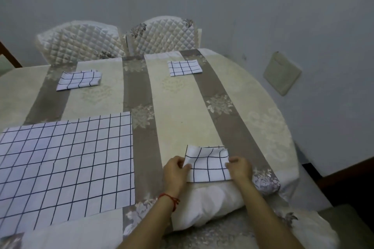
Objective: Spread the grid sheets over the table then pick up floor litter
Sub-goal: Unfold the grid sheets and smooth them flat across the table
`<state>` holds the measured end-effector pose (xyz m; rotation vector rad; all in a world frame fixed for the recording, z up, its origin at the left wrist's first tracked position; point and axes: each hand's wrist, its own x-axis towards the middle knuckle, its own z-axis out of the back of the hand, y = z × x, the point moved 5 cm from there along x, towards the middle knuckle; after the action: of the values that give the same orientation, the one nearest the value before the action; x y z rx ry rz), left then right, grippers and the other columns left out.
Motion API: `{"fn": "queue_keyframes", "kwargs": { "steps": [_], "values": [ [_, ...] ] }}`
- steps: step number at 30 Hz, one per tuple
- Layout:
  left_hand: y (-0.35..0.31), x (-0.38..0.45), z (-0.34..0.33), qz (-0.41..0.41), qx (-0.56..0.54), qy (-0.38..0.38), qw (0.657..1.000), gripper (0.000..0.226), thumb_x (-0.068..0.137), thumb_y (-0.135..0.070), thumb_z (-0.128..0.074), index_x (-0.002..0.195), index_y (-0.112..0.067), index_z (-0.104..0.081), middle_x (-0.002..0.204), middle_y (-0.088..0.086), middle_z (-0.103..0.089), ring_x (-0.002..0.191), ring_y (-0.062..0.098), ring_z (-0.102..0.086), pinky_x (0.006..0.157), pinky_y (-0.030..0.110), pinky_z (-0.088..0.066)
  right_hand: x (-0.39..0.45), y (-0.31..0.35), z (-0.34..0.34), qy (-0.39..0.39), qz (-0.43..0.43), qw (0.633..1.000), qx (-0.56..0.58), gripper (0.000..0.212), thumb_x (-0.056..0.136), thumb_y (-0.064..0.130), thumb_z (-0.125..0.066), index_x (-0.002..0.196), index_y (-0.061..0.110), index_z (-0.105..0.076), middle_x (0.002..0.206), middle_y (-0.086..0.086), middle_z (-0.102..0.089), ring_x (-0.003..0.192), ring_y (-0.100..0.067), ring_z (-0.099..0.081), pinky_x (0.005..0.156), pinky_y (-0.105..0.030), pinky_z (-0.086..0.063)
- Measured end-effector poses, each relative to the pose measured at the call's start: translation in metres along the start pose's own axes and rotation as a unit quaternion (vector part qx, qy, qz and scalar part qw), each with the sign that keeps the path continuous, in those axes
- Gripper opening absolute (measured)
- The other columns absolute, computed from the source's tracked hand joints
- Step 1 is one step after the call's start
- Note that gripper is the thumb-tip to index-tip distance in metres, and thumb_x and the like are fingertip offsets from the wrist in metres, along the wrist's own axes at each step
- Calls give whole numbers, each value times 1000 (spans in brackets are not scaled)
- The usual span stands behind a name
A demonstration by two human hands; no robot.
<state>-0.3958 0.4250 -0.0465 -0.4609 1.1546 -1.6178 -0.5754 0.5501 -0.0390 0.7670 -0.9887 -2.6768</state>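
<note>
A folded white grid sheet (pixel 208 164) lies near the table's front edge, right of centre. My left hand (pixel 175 172) pinches its left edge, lifting the top layer slightly. My right hand (pixel 238 168) grips its right edge. One grid sheet (pixel 64 159) lies fully spread flat at the front left of the table. Two more folded grid sheets rest at the far side: one at the far left (pixel 79 80), one at the far right (pixel 184 67).
The table (pixel 178 111) wears a cream and grey-brown striped floral cloth, bunched at the front edge (pixel 212 204). Two quilted white chairs (pixel 81 42) (pixel 164 35) stand behind it against a grey wall. A beige wall plate (pixel 282 74) sits at right. Dark floor shows at bottom right.
</note>
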Motion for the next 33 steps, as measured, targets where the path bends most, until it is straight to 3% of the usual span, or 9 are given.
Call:
{"fn": "queue_keyframes", "kwargs": {
  "steps": [8,10,13,16,19,22,25,29,33],
  "values": [
    [-61,-13,55,-90,-161,6,983,31,78,0,-65,55,-17,-52,56,-2,-52,49,-7,-50,52,8,-39,-43,30,31,-47,45,997,49,6,78,10,-65,74,13,-62,95,-19,-70,95,-32,-63,73,-29,-42],
    [-85,-16,70,-127,-177,14,976,29,78,-1,-66,56,-17,-56,57,-1,-56,50,-6,-51,54,8,-40,-60,43,45,-79,82,992,53,8,79,16,-64,85,11,-63,99,-16,-68,97,-32,-61,73,-29,-42],
    [-119,-25,91,-181,-174,29,968,23,77,-7,-69,59,-18,-61,60,-1,-61,54,-3,-54,55,8,-43,-90,73,63,-98,185,975,66,40,79,25,-67,116,15,-56,122,-7,-56,113,-26,-52,91,-34,-43],
    [-149,-38,110,-236,-150,39,959,15,77,-12,-69,65,-19,-65,64,0,-65,59,1,-57,57,12,-45,-123,113,83,-110,311,940,83,50,78,24,-70,124,20,-51,129,3,-48,122,-15,-42,101,-33,-36],
    [-171,-54,127,-271,-149,39,950,11,77,-12,-69,68,-19,-67,66,-2,-66,62,1,-58,58,8,-45,-148,140,94,-125,389,910,67,41,78,25,-70,117,25,-57,114,20,-49,113,-3,-39,100,-26,-31],
    [-183,-63,141,-293,-150,15,944,13,77,-9,-69,67,-17,-67,63,-6,-64,61,-1,-57,56,7,-43,-161,155,101,-116,421,897,65,22,78,22,-70,99,17,-67,90,30,-51,95,-5,-50,87,-21,-37],
    [-186,-65,152,-284,-163,-12,945,10,79,-11,-68,69,-9,-67,66,0,-64,60,1,-55,55,8,-42,-158,154,111,-75,402,908,89,6,78,17,-69,80,11,-70,74,17,-59,76,-12,-56,67,-17,-40],
    [-185,-70,165,-268,-177,-66,945,12,82,-12,-65,70,-9,-65,66,2,-64,59,-1,-56,55,8,-43,-147,146,124,46,356,923,141,18,78,10,-69,63,20,-66,66,2,-63,60,-5,-55,63,-24,-44],
    [-184,-77,163,-247,-177,-89,949,13,82,-13,-65,69,-13,-64,68,2,-65,66,12,-59,61,20,-46,-146,156,152,39,382,905,182,17,78,4,-67,65,13,-64,65,0,-60,57,-2,-52,59,-18,-42]
  ]
}}
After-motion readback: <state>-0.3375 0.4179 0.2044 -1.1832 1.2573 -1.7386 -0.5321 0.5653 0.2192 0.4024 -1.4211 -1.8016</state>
